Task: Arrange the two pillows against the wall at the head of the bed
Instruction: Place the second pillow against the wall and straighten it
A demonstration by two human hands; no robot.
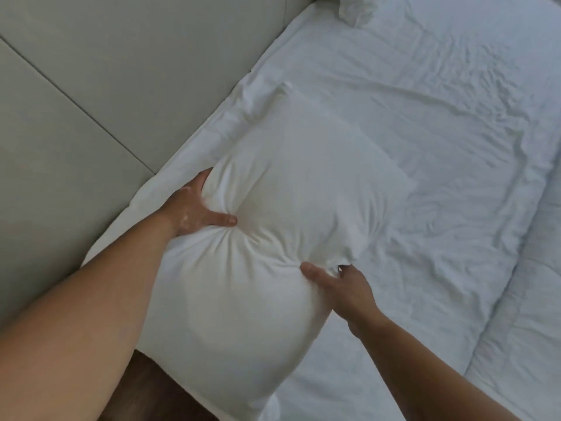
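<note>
A plump white pillow (pixel 273 183) fills the middle of the view, lying over the near corner of the bed beside the grey padded wall (pixel 106 71). My left hand (pixel 197 208) grips its wall-side edge, thumb pressed into the fabric. My right hand (pixel 340 287) pinches the opposite edge, bunching the cover. Only a crumpled corner of a second white pillow (pixel 358 10) shows, at the top edge, close to the wall.
The wrinkled white sheet (pixel 440 132) covers the mattress to the right. A folded-back white duvet (pixel 531 299) lies along the right edge. Brown wooden floor (pixel 151 390) shows at the bottom beside the bed corner.
</note>
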